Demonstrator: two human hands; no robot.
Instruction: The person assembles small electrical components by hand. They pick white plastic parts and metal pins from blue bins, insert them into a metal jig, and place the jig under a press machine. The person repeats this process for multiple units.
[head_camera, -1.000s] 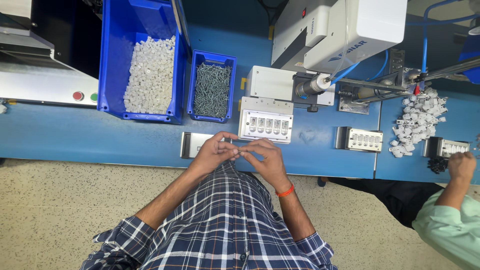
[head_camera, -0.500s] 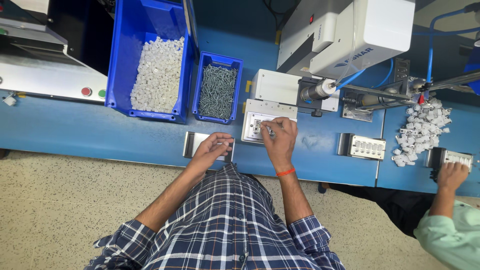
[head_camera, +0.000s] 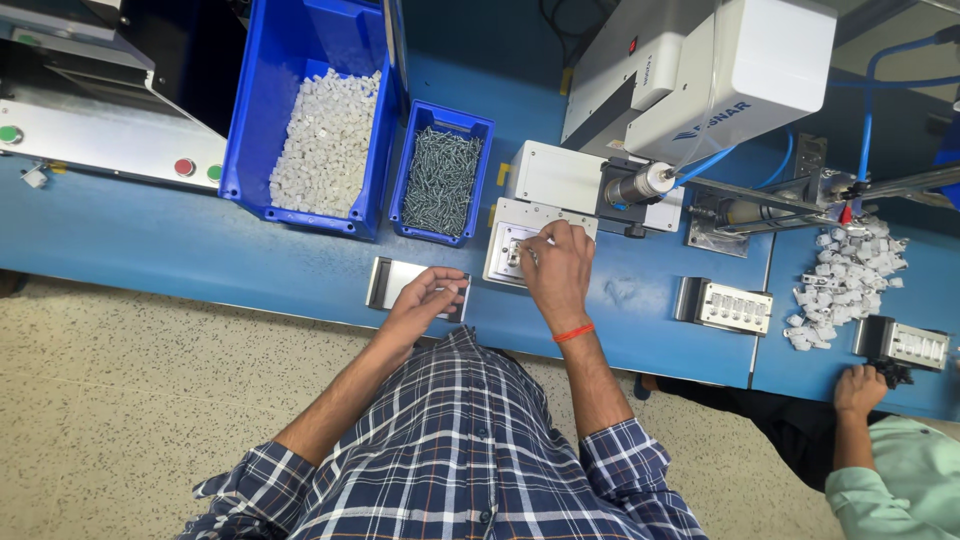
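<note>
I have one view only, from the head camera, set high above the worker and looking almost straight down. The blue bench (head_camera: 250, 260) runs across the far half; the speckled floor (head_camera: 130, 420) and plaid shirt (head_camera: 450, 450) fill the near half. With no second view, nothing overlaps.

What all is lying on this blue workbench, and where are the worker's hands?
Large bin: one, blue, far left, full of small white parts.
Small bin: one, blue, beside it, full of grey screws.
Fixture plate: one, metal, centre.
Metal tray: one, near edge.
Machine: one, white, far right.
Loose white parts: a pile, right.
Co-worker's hand: one, right edge.
Left hand: over the tray.
Right hand: on the fixture plate.
</note>
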